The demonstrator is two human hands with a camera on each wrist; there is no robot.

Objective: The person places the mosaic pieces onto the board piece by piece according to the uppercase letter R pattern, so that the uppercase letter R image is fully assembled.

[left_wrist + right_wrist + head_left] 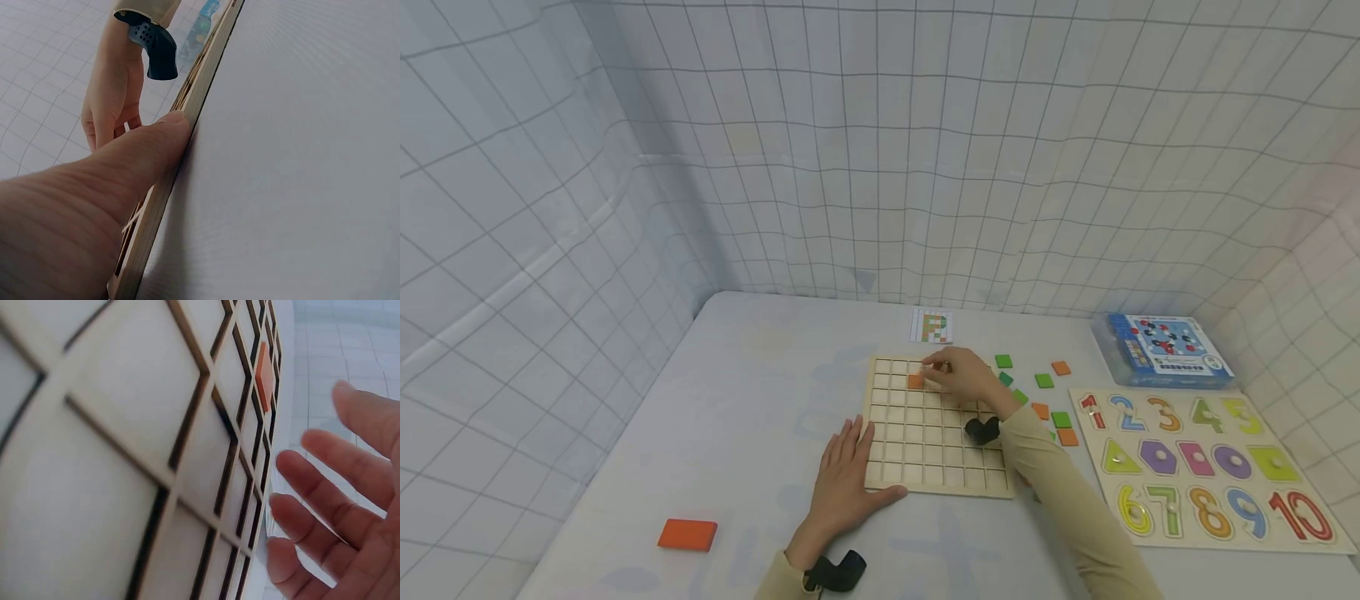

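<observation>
A wooden grid board (913,433) lies on the table with one orange square tile (916,381) in a cell of its upper rows. In the right wrist view the orange tile (265,378) sits slightly raised from the grid. My right hand (961,375) hovers above the board beside that tile. Its loosely bent fingers stand apart, holding nothing, in the right wrist view. With fingers extended, my left hand (844,482) rests at the board's lower left corner. The left thumb (153,140) lies against the board's near edge.
Behind the board lies a small pattern card (931,326). Loose green tiles (1044,381) and orange tiles (1061,367) scatter to the right. Farther right are a number puzzle board (1210,492) and a blue box (1172,350). A red-orange block (688,535) lies at left.
</observation>
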